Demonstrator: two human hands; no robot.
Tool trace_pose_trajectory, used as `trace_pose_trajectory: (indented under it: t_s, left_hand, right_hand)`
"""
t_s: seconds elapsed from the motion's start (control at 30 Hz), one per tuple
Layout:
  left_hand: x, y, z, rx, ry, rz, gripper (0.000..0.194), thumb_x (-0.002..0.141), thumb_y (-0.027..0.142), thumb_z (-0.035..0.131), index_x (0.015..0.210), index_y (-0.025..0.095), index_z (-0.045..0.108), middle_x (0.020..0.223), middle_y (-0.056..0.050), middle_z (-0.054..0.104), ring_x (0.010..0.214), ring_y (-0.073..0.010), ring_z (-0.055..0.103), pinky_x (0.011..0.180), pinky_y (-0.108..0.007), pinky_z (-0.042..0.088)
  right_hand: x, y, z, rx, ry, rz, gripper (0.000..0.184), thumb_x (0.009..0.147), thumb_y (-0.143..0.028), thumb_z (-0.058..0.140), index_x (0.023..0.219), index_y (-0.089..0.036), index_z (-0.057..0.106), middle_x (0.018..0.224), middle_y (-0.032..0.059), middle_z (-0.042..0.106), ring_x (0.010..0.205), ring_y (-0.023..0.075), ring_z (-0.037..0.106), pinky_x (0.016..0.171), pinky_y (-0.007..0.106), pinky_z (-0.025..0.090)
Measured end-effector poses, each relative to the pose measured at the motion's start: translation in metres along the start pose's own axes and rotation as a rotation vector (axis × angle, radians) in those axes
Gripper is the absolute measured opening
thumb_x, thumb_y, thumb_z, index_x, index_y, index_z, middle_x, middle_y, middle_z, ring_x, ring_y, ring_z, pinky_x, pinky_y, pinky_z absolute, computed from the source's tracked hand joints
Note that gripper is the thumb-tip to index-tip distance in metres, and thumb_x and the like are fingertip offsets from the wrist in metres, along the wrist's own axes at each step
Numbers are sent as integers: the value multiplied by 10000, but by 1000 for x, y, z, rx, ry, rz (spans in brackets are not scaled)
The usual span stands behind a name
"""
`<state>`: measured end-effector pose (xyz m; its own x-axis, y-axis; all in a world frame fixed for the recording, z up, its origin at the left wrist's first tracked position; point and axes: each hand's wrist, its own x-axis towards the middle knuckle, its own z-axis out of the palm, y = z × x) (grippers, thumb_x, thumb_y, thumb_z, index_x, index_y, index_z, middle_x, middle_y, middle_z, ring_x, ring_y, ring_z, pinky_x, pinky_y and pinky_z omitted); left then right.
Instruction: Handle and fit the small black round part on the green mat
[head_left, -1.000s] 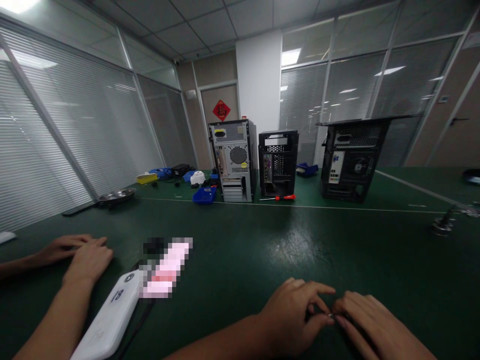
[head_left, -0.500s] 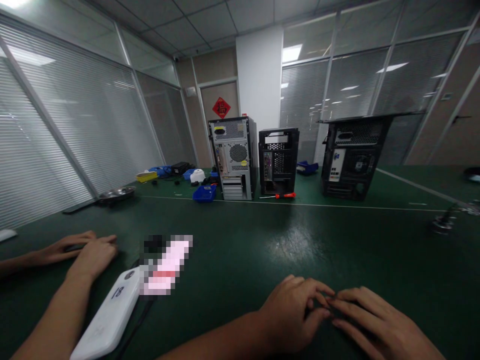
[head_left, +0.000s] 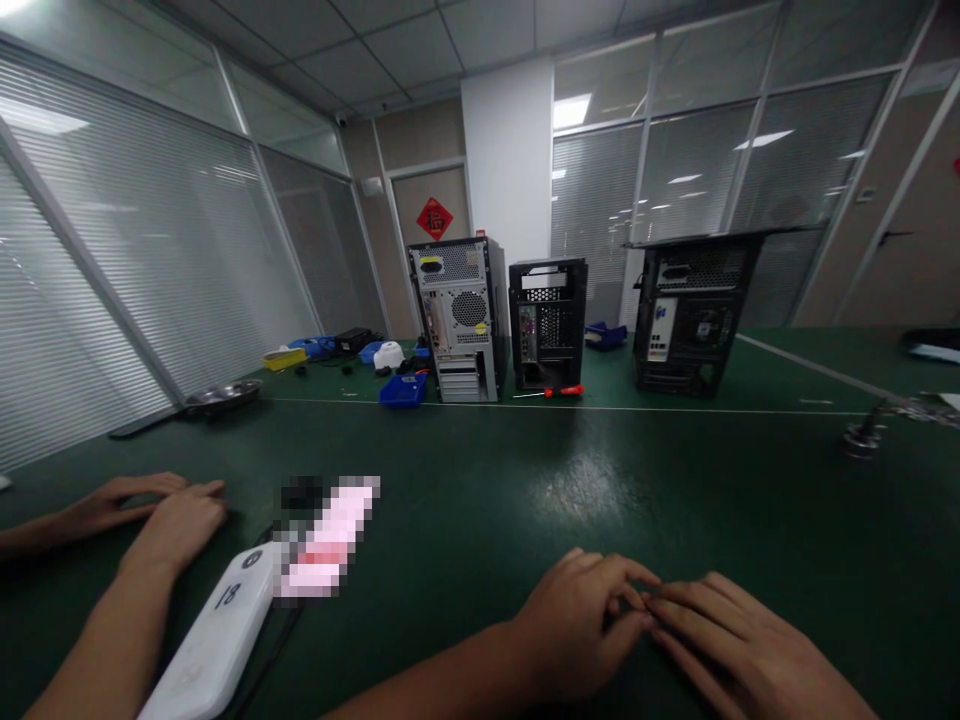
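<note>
Low in the head view, my left hand (head_left: pixel 581 622) rests over the green table with its fingers loosely bent and a gap inside the thumb. Its fingertips meet those of my right hand (head_left: pixel 739 635), whose fingers are stretched out and lie close to the tabletop. I see no object in either hand. To the left, a white power bank (head_left: pixel 214 635) marked 18 lies with a dark cable beside it. A pixelated pink and white patch (head_left: pixel 330 545) covers something at its far end.
Another person's hands (head_left: pixel 176 520) lie at the left. Three computer cases stand farther back: a silver-backed one (head_left: pixel 469 310), an open black frame (head_left: pixel 551 320) and a black one (head_left: pixel 694 320). A red screwdriver (head_left: pixel 562 391), blue tray (head_left: pixel 403 390) and metal dish (head_left: pixel 225 393) sit nearby.
The whole view has shifted slightly, with the surroundings sliding left. My fingertips are a little closer together. Nothing on the table has been picked up or moved.
</note>
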<state>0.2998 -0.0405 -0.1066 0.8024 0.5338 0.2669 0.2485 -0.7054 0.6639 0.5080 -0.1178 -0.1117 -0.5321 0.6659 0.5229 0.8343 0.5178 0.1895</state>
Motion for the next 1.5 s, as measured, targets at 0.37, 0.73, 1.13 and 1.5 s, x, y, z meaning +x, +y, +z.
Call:
trace_pose_trajectory:
  t_s: [0.37, 0.73, 1.13, 1.5]
  left_hand:
    - [0, 0, -1, 6, 3, -3, 325, 891, 225, 565, 1215, 210, 560, 994, -20, 700, 898, -174, 628, 903, -331, 405]
    - [-1, 0, 2, 5, 64, -13, 328, 874, 234, 595, 1199, 224, 553, 966, 2, 709, 853, -163, 619, 877, -325, 397]
    - [-1, 1, 0, 10, 20, 23, 376, 896, 231, 569, 1269, 207, 530, 1004, -24, 710, 877, -178, 630, 895, -334, 412]
    - [-2, 2, -2, 14, 5, 54, 375, 918, 237, 555, 1290, 212, 518, 1048, -25, 713, 958, -195, 639, 921, -343, 400]
  right_hand:
    - [0, -2, 5, -8, 0, 26, 302, 921, -390, 539, 1161, -263, 671, 1048, -11, 644, 896, 94, 604, 806, 202, 532]
    - [2, 0, 3, 25, -8, 41, 294, 925, -383, 533, 1142, -254, 684, 1043, 11, 638, 907, 86, 595, 803, 154, 526]
    - [2, -3, 1, 58, 13, 25, 285, 918, -356, 548, 1143, -223, 661, 1040, 16, 636, 916, 81, 596, 818, 141, 520]
    - [5, -10, 0, 115, -4, 73, 208, 967, -311, 457, 1048, -194, 608, 900, 8, 607, 792, 40, 581, 705, 98, 508]
